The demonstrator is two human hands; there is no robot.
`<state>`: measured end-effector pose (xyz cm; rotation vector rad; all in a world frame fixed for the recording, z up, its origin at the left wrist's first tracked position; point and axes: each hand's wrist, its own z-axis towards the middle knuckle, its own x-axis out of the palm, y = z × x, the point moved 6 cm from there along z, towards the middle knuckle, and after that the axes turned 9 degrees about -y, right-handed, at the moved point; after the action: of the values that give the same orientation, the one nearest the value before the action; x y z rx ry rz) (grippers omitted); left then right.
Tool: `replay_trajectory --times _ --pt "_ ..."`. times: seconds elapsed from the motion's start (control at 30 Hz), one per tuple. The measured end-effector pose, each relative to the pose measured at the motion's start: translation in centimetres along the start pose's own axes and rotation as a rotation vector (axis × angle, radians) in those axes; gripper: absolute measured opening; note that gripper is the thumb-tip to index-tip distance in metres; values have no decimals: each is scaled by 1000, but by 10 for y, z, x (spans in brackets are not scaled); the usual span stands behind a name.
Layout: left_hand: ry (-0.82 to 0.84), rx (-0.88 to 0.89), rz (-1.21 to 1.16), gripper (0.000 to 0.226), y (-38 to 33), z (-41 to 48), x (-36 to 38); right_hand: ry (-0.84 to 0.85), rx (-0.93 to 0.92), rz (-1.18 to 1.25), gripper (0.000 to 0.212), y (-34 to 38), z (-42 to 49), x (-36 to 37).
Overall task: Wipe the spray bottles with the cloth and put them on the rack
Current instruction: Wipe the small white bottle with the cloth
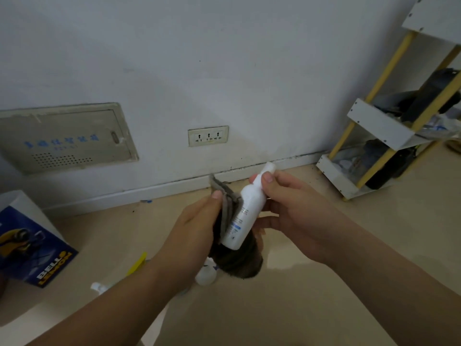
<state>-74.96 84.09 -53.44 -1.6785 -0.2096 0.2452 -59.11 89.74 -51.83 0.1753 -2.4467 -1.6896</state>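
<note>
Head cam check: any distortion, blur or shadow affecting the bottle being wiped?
Head view: wide-angle warp leans the rack at the frame edge; light dim and flat, no glare; bottle label text too soft to read; cloth goes dark lower down.

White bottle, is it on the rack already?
No, the right hand grips the white bottle in the air, well apart from the rack.

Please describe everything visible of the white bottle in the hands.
The bottle is slim, white and looks plastic, with a narrower white cap and a label with small print and a blue band. It is tilted, cap up toward the wall, above the floor. The right hand grips its upper part; the left hand presses a grey cloth against its side.
</note>
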Motion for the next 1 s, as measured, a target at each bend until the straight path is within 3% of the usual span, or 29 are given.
replay_trajectory --times 0.23,0.37,0.4,0.47,0.57,0.63,0.7,0.77,0.83,0.9,1.0 --pt "-30 -158 -312 25 14 3 -6 23 41 79 22 5 -3 3" --pt "39 -191 -211 40 9 -1 -1 33 74 100 23 2 -3 5" --pt "68 -188 -113 35 8 -1 1 37 79 105 23 1 -3 5" --pt "98 64 266 20 -12 -2 8 34 86 105 23 0 -3 7" --pt "118 470 706 54 -12 -14 20 8 83 86 23 -7 -6 12" --pt "33 541 831 70 -9 -15 20 -12 68 107 24 -11 -8 17" --pt "-9 564 810 64 -9 -12 19 -36 50 120 24 -12 -8 18" --pt "50 437 590 41 -10 -3 15 -52 35 98 21 -11 -5 14" --pt "114 105 412 27 7 11 13 -46 30 88 18 -10 0 8" --pt "61 -198 128 11 27 14 13 -39 30 98 19 -9 5 2" --pt "39 -381 -267 28 28 10 19 -2 10 52 24 -12 9 0"
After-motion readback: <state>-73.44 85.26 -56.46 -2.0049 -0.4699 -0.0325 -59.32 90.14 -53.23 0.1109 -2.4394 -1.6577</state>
